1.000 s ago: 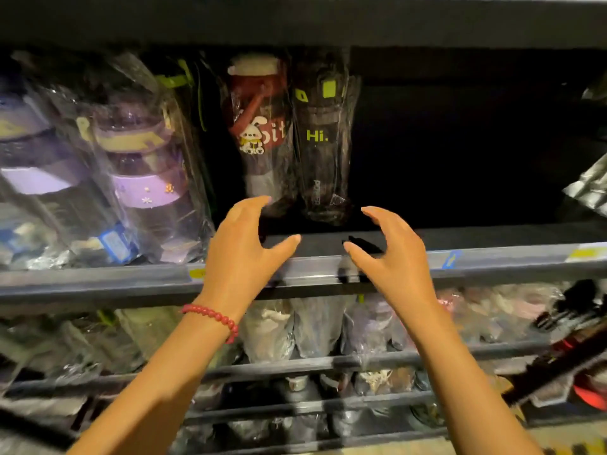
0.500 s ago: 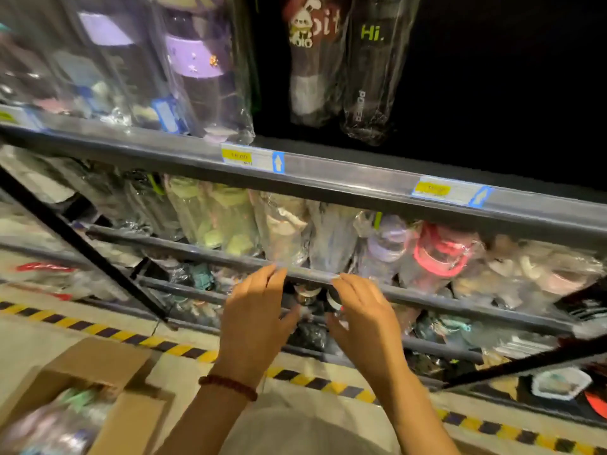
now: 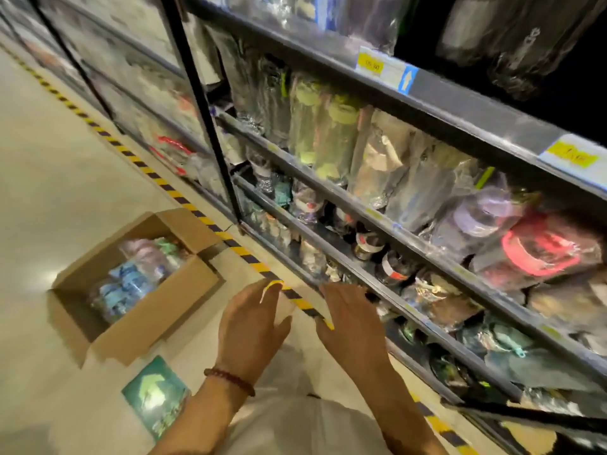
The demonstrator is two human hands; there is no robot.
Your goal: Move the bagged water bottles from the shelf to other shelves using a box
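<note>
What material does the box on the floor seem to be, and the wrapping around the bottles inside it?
The box looks like plain brown cardboard, matte, with folded-out flaps and raw edges. The wrapping on the bagged bottles inside appears to be thin clear plastic film: it is glossy, crinkled, and the coloured contents show through it.

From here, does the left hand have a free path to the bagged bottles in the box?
Probably yes: the left hand is open and empty, the cardboard box sits open-topped on the floor to its left, nothing lies between.
</note>
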